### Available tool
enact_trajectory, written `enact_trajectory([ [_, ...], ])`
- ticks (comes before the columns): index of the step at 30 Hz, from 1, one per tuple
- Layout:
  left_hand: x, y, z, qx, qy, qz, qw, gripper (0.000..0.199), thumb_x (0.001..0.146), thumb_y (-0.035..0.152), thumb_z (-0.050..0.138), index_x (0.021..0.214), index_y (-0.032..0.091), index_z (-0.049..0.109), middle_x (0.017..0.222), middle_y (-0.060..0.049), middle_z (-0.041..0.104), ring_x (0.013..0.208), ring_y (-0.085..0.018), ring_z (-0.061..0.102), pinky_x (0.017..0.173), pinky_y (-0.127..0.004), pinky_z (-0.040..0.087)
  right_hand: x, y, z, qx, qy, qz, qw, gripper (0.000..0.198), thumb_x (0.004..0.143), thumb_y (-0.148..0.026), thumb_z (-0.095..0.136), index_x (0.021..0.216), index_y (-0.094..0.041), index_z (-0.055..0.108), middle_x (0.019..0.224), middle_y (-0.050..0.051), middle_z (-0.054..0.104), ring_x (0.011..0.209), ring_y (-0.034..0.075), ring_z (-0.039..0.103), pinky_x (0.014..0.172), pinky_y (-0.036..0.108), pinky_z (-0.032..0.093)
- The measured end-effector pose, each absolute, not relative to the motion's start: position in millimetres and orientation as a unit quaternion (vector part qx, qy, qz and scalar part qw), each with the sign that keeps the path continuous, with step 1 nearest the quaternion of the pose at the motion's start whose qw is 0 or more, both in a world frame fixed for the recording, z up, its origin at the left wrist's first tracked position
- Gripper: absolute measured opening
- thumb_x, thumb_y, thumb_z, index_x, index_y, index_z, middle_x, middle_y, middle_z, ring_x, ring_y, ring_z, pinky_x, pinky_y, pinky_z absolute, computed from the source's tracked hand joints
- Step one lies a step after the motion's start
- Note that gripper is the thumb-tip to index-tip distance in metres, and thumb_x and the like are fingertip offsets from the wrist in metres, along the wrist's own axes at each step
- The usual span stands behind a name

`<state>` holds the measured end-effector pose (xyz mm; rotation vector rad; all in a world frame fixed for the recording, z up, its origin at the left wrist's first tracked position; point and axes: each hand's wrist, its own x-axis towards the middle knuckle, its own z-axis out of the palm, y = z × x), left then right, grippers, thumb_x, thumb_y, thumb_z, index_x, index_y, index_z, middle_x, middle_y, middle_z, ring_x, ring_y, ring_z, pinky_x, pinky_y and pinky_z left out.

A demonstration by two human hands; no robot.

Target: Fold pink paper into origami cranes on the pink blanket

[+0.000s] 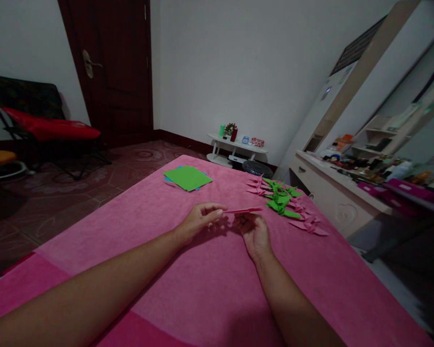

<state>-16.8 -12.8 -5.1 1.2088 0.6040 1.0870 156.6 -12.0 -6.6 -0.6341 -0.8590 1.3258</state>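
A folded piece of pink paper (244, 210) is held edge-on just above the pink cloth (188, 289). My left hand (204, 218) pinches its left end between thumb and fingers. From below and the right, my right hand (255, 233) grips the same paper, its fingers curled beneath it. To the right lie several folded paper cranes, some green (281, 205) and some pink (309, 225), bunched close together. Beyond my left hand is a stack of square paper sheets (188, 178), green on top with blue and pink edges showing under it.
At the right stands a pale dressing table (332, 185) crowded with bottles and boxes. A low white shelf (238, 144) by the far wall holds a plant and small items. At left are a red-covered folding chair (54, 127) and a dark red door (115, 72).
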Motion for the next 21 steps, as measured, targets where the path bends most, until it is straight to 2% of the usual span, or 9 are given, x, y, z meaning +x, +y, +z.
enact_trajectory([
  [7, -17.7, -12.4, -5.5, 0.568, 0.268, 0.461, 0.627, 0.041, 0.076, 0.04, 0.065, 0.106, 0.013, 0.06, 0.086, -0.01, 0.067, 0.067, -0.014, 0.063, 0.057, -0.022, 0.043, 154.2, -13.2, -8.4, -0.295, -0.423, 0.52, 0.681, 0.006, 0.064, -0.015, 0.059, 0.067, -0.016, 0.064, 0.057, -0.001, 0.062, 0.05, 0.011, 0.056, 0.049, 0.021, 0.045],
  [12, -18.6, -11.7, -6.9, 0.591, 0.285, 0.455, 0.601, 0.043, 0.075, 0.041, 0.066, 0.107, 0.013, 0.061, 0.077, -0.009, 0.068, 0.061, -0.013, 0.061, 0.056, -0.023, 0.043, 152.9, -12.6, -8.7, -0.291, -0.412, 0.526, 0.684, 0.005, 0.063, -0.016, 0.059, 0.066, -0.016, 0.063, 0.061, -0.002, 0.06, 0.052, 0.011, 0.056, 0.05, 0.022, 0.046],
  [21, -18.8, -12.7, -5.3, 0.6, 0.287, 0.453, 0.594, 0.047, 0.072, 0.041, 0.068, 0.108, 0.012, 0.06, 0.079, -0.009, 0.068, 0.06, -0.014, 0.062, 0.054, -0.023, 0.044, 152.7, -13.3, -8.8, -0.301, -0.418, 0.521, 0.681, 0.006, 0.065, -0.021, 0.063, 0.069, -0.017, 0.063, 0.063, -0.001, 0.061, 0.054, 0.012, 0.057, 0.051, 0.022, 0.047],
])
